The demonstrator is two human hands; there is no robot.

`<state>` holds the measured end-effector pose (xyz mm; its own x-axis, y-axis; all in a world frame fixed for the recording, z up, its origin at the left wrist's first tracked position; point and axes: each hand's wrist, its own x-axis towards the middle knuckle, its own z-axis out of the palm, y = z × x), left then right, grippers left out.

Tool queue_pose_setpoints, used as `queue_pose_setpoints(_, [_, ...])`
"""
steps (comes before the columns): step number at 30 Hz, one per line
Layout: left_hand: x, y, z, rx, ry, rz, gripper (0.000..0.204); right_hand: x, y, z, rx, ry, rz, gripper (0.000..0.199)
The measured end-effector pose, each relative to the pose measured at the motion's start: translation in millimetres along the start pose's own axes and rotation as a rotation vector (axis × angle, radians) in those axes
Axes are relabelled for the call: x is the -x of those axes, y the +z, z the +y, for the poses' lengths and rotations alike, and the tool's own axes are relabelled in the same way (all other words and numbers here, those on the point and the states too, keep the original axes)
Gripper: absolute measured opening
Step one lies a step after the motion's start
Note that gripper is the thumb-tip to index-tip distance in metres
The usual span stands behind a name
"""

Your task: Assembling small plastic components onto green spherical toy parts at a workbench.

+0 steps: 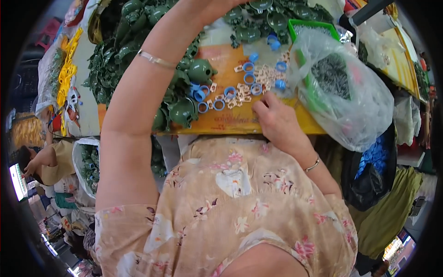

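Note:
My left arm stretches across the table to the far side. My left hand is at the upper edge of the picture, beside dark green plastic parts; its fingers are cut off from sight. Close to the table's front edge rests my right hand, closed with its fingers curled in. Anything inside it is hidden. Just beyond it lie blue plastic rings and a spread of small beige plastic pieces. A hollow, rounded green part lies to the left, below my left forearm.
Green parts are heaped on the table's left. At right, a clear plastic bag partly covers green trays of small metal pieces. Blue parts fill a dark container below. Another person is at far left.

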<state>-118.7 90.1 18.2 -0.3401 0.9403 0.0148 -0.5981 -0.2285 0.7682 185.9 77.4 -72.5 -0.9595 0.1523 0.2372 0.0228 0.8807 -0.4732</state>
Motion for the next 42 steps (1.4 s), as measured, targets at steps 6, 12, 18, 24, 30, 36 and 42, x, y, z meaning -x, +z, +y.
queue_pose_setpoints(6, [-25.2, -12.2, 11.2, -0.574, 0.084, 0.16, 0.031, 0.3, -9.3, 0.7, -0.244, 0.113, 0.18, 0.008])
queue_pose_setpoints(12, [-5.1, -44.6, -1.8, -2.371, -0.009, 0.093, 0.029, -0.2, -18.1, 4.1, -0.437, 0.187, 0.229, 0.011])
queue_pose_setpoints(18, [2.8, -60.8, -8.1, -2.716, 0.088, -0.087, 0.018, -7.6, -13.5, 4.9, -0.456, 0.143, 0.328, 0.014])
queue_pose_setpoints(24, [7.8, -65.9, 2.6, -2.783, 0.282, -0.143, 0.018, -3.8, -17.6, 3.6, -0.498, 0.176, 0.375, 0.015])
queue_pose_setpoints(30, [32.8, -63.8, 17.4, -2.321, 0.963, -0.018, 0.024, -2.7, -10.6, 4.4, -0.719, 0.238, 0.455, 0.014])
queue_pose_setpoints(36, [87.9, 11.3, -24.3, -1.125, 0.137, 0.178, 0.017, -20.1, -30.6, -2.5, -0.858, 0.191, 0.459, 0.013])
queue_pose_setpoints(42, [114.5, 43.2, -80.9, -0.343, 0.009, 0.413, 0.016, -38.6, -34.3, -12.8, -0.51, -0.022, 0.561, 0.014])
